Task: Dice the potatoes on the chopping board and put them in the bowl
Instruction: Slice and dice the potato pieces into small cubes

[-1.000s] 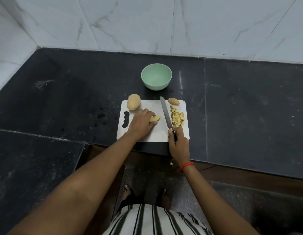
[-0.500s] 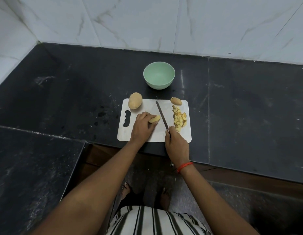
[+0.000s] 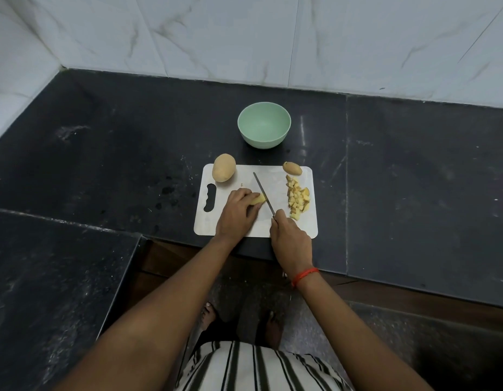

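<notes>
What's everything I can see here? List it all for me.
Counter: one, black, under everything.
Bowl: one, pale green, empty, behind the board.
Board: one, white, on the counter.
Whole potato: one, brown, board's far left corner.
Potato end: one, brown, far right corner.
Dice: one pile, yellow, board's right side.
Potato piece: one, yellow, mid-board.
Knife: one, steel, blade beside the piece.
Left hand: one, holds the piece.
Right hand: one, grips the knife.

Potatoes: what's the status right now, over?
Left hand holds potato piece on chopping board; right hand grips knife, blade beside it. Diced pile on board, bowl empty. Whole potato uncut. Nothing in the way.
</notes>
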{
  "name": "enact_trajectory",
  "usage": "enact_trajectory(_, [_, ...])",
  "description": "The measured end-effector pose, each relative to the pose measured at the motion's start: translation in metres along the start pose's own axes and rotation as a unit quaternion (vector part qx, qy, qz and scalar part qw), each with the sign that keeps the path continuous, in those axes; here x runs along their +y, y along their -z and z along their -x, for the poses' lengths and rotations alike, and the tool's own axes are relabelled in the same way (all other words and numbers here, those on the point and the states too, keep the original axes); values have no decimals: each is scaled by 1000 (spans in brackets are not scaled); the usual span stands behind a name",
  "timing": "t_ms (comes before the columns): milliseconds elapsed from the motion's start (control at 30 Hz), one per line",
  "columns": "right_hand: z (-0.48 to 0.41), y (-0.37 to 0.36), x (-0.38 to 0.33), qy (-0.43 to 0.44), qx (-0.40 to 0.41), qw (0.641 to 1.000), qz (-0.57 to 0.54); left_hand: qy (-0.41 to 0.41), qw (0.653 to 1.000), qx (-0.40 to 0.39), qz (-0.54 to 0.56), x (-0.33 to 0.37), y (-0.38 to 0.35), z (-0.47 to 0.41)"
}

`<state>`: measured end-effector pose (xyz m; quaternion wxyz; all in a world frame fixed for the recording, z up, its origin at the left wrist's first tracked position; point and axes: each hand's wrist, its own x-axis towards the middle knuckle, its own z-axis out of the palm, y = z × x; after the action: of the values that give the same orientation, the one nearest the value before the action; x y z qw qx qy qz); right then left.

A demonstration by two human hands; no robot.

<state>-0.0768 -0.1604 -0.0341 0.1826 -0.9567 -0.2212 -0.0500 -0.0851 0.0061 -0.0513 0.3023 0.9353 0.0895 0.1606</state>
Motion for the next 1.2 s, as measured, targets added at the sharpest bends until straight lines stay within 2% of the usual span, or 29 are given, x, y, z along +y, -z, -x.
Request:
enact_trajectory(500, [-7, 5, -8, -15, -55, 998, 16, 6, 1000, -7, 10, -2, 0, -1])
enact_trajectory(667, [4, 8, -7, -6, -68, 996, 60, 8, 1000, -6, -2, 0, -1, 0])
enact_trajectory(767, [28, 19, 3, -3, -110, 993, 53, 5, 1000, -9, -2, 0, 0, -1])
enact_trajectory(1000, [69, 40, 16, -34, -65, 997, -27, 22, 1000, -16, 13, -1, 4, -1])
enact_trajectory(1100, [59, 40, 7, -39, -35, 997, -58, 22, 999, -22, 17, -4, 8, 0])
enact_trajectory(1200, [27, 29, -8, -34, -54, 996, -66, 18, 1000, -12, 11, -6, 10, 3])
